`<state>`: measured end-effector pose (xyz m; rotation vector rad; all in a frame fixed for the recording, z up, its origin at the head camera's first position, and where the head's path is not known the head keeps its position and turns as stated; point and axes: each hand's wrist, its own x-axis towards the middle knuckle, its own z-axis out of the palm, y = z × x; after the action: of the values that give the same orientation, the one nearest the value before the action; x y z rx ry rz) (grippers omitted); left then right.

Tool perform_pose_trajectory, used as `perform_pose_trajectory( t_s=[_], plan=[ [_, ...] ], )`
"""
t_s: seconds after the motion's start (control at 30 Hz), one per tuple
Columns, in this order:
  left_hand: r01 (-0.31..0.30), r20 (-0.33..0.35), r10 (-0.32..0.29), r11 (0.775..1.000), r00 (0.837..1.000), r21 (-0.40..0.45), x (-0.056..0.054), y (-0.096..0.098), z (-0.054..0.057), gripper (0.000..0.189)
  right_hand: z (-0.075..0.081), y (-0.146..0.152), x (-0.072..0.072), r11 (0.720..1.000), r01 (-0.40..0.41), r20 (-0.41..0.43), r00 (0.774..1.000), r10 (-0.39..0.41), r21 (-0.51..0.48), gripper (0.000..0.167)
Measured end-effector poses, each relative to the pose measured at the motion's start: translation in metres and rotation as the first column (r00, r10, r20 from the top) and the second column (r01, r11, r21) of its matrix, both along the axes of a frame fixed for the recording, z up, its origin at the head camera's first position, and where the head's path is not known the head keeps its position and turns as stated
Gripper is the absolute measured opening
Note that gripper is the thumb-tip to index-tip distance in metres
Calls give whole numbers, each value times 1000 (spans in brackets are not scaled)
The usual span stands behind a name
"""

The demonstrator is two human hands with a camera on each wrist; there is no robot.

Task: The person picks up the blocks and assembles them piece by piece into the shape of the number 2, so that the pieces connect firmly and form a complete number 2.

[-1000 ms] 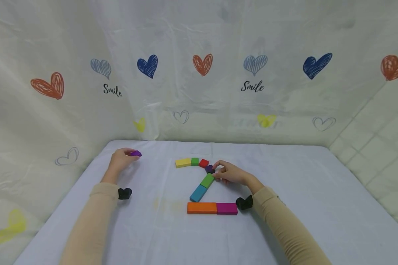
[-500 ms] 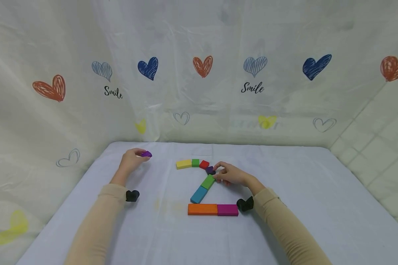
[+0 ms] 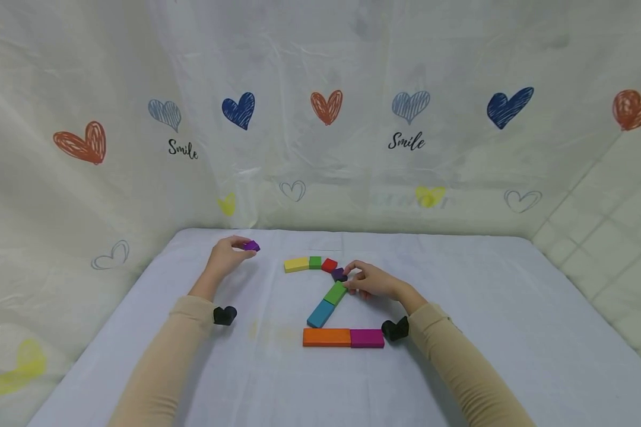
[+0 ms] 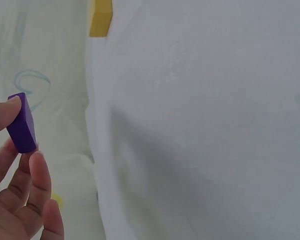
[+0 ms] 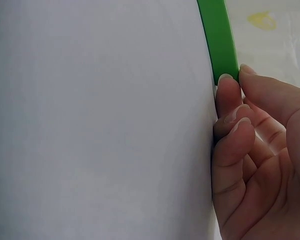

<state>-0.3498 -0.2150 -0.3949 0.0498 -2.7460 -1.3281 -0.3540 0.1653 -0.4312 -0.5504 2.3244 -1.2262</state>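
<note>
My left hand [image 3: 228, 259] pinches a small purple block [image 3: 252, 245] between thumb and fingertips, raised above the table; in the left wrist view the purple block [image 4: 22, 124] is tilted. My right hand [image 3: 373, 280] stays at the right bend of a line of coloured blocks. Its thumb and index finger are at a dark purple block [image 3: 339, 274], gripping its right corner. The fingertips also touch the upper end of a light green block [image 3: 335, 293]. In the right wrist view they meet the green block [image 5: 221, 42], and the dark purple one is hidden.
A yellow block [image 3: 296, 264], a small green block [image 3: 315, 263] and a red block [image 3: 329, 265] form the top of the line. Below the light green block lie a blue block [image 3: 320, 314], an orange block [image 3: 326, 337] and a magenta block [image 3: 367, 338]. A white cloth [image 3: 278, 385] covers the table.
My left hand has moved right with the purple block, towards the yellow block. The right hand and the lined-up blocks stay about where they were.
</note>
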Motion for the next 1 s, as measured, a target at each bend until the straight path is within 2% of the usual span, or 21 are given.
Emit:
perform_pose_trajectory(
  t_s=[0.2, 0.6, 0.9, 1.0],
  plan=[
    [21, 39, -21, 1000, 999, -3, -1, 14, -5, 44, 0, 0, -1, 1000, -2, 10, 1000, 2, 2, 30],
    [46, 69, -46, 999, 997, 5, -3, 30, -11, 41, 0, 0, -1, 1000, 1, 4, 1000, -1, 2, 31],
    [92, 50, -91, 995, 995, -28, -5, 39, -15, 38, 1, 0, 0, 1000, 6, 3, 1000, -6, 8, 31],
    [90, 75, -86, 995, 993, -50, -5, 42, -16, 36, 1, 0, 0, 1000, 8, -3, 1000, -8, 14, 31]
  ],
)
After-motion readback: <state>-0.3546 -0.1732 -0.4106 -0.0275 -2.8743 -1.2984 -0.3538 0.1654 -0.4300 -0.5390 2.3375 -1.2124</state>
